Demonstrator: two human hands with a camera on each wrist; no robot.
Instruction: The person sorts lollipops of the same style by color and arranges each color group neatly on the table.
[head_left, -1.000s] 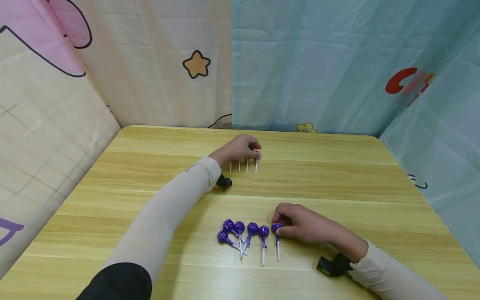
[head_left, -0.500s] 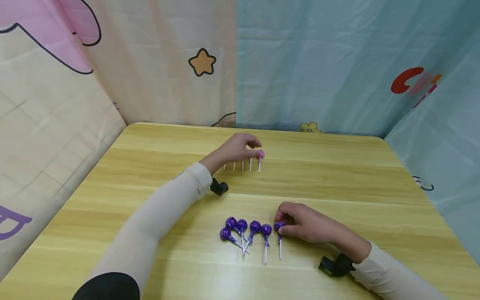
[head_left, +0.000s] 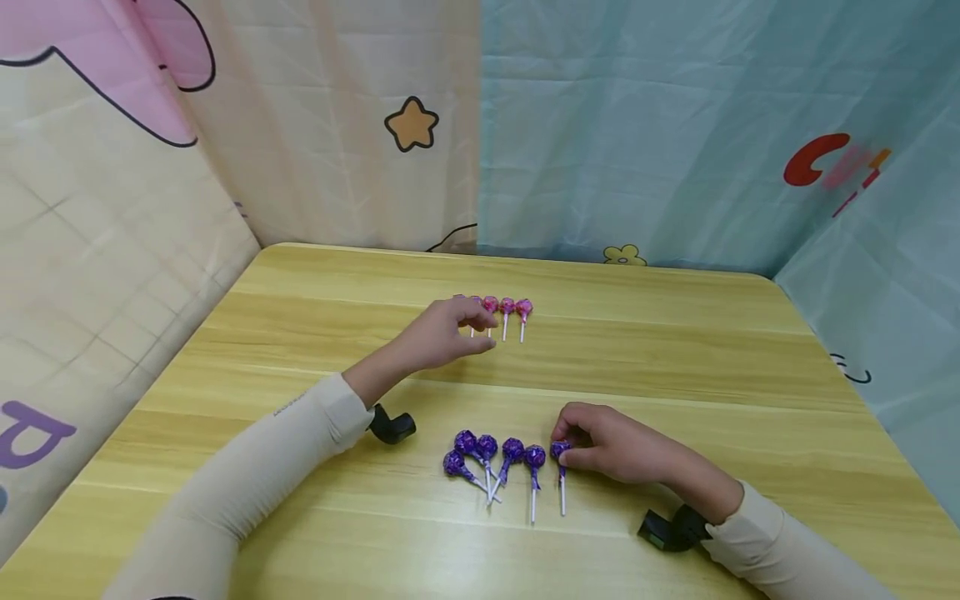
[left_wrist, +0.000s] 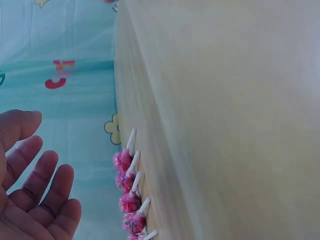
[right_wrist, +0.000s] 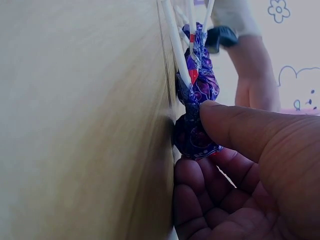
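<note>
My left hand hovers over the table just in front of a row of pink-wrapped lollipops, its fingers loosely bent around nothing. The left wrist view shows those pink lollipops side by side, apart from the fingers. With thumb and fingers my right hand pinches a purple-wrapped lollipop by its head, its white stick pointing toward me. Left of it lies another purple lollipop with its stick toward me. Farther left, several purple lollipops lie bunched, their sticks crossing.
Both groups lie on a wood-grain table, the pink row near its far edge. Printed curtains hang behind and at both sides. Black wrist cameras stick out below each wrist, close over the tabletop.
My left hand has let go of the rightmost pink lollipop and drawn back left and toward me, uncovering more of the row. My right hand stays on its purple lollipop. The head view has shifted slightly.
</note>
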